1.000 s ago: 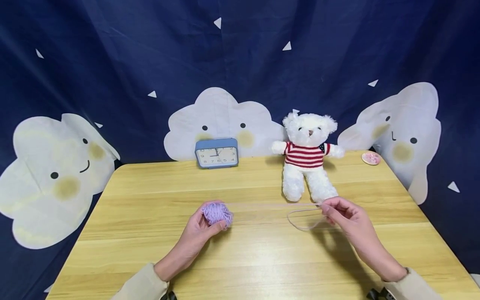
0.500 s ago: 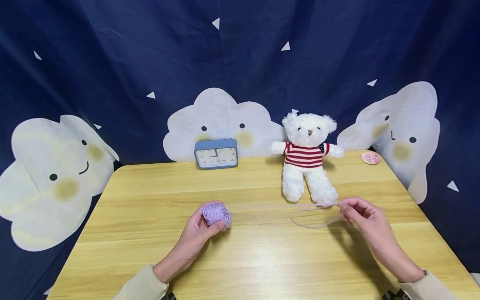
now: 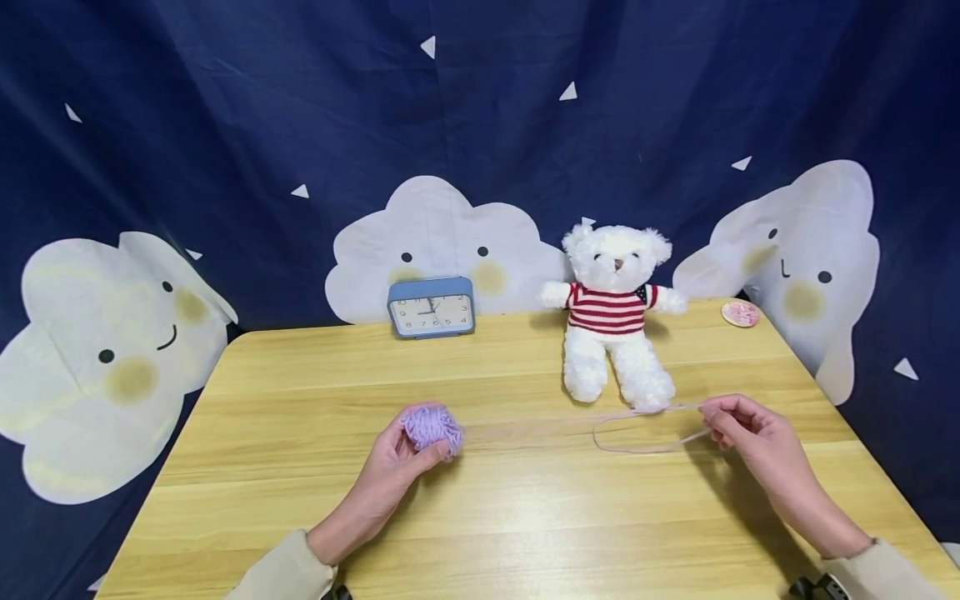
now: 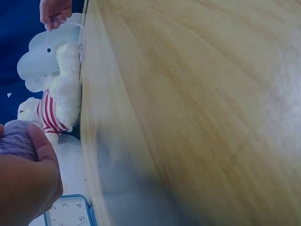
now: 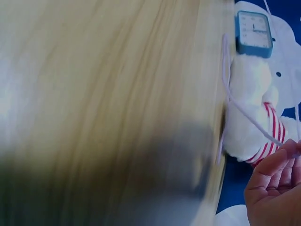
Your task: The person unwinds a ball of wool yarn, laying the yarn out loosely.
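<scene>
A small ball of lilac yarn [image 3: 432,427] is gripped in my left hand [image 3: 401,462], thumb across its near side. From the ball a thin strand [image 3: 555,419] runs across to my right hand [image 3: 757,442], whose thumb and forefinger pinch it. A slack loop of the yarn [image 3: 637,452] hangs to the left of those fingertips. In the right wrist view the yarn strand [image 5: 254,121] leaves the pinched fingertips and doubles back near the table. The left wrist view shows the yarn ball [image 4: 18,139] between curled fingers and thumb.
A white teddy bear [image 3: 617,321] in a striped red shirt sits at the back, right of centre. A blue alarm clock [image 3: 432,307] stands left of it. A round pink disc [image 3: 740,314] lies at the back right corner of the wooden table [image 3: 510,533]. Behind hangs a dark curtain [image 3: 510,108].
My right hand has moved to the right, drawing the strand longer and carrying the loop with it. My left hand and the yarn ball have hardly moved.
</scene>
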A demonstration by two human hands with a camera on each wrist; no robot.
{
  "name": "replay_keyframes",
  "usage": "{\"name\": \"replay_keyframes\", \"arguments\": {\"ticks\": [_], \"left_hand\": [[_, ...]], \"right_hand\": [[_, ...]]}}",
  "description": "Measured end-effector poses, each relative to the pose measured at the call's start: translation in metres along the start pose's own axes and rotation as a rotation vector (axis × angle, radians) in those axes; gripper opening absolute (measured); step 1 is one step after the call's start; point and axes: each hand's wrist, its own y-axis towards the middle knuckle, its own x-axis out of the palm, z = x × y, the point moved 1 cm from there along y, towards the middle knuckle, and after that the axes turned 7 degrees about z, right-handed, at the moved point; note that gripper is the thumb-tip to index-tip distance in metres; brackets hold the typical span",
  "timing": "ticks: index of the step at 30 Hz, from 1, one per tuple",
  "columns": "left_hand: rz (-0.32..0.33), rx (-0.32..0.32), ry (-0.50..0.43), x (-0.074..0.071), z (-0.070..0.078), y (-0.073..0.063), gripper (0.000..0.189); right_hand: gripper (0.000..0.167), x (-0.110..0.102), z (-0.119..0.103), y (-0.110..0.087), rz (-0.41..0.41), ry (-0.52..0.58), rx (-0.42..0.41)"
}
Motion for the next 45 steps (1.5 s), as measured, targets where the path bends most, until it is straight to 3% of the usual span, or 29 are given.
{"name": "replay_keyframes", "arguments": {"ticks": [6,11,16,26,41,45], "left_hand": [[0.009,0.001,-0.006,0.000,0.000,0.001,0.057],[0.010,0.008,-0.004,0.000,0.000,0.001,0.057],[0.017,0.021,-0.004,-0.001,0.000,0.001,0.056],[0.044,0.004,-0.014,0.004,0.000,0.002,0.057],[0.016,-0.021,-0.036,0.007,0.001,0.002,0.059],[0.005,-0.023,-0.037,0.007,0.001,0.002,0.060]], "right_hand": [[0.016,-0.008,0.004,0.010,-0.011,-0.178,0.031],[0.028,-0.014,0.009,0.018,-0.048,-0.259,0.088],[0.038,-0.016,0.012,0.027,-0.094,-0.355,0.095],[0.035,-0.010,0.009,0.044,-0.220,-0.447,0.123],[0.022,-0.007,0.008,0.045,-0.293,-0.489,0.049],[0.022,-0.003,0.004,0.038,-0.217,-0.531,-0.027]]}}
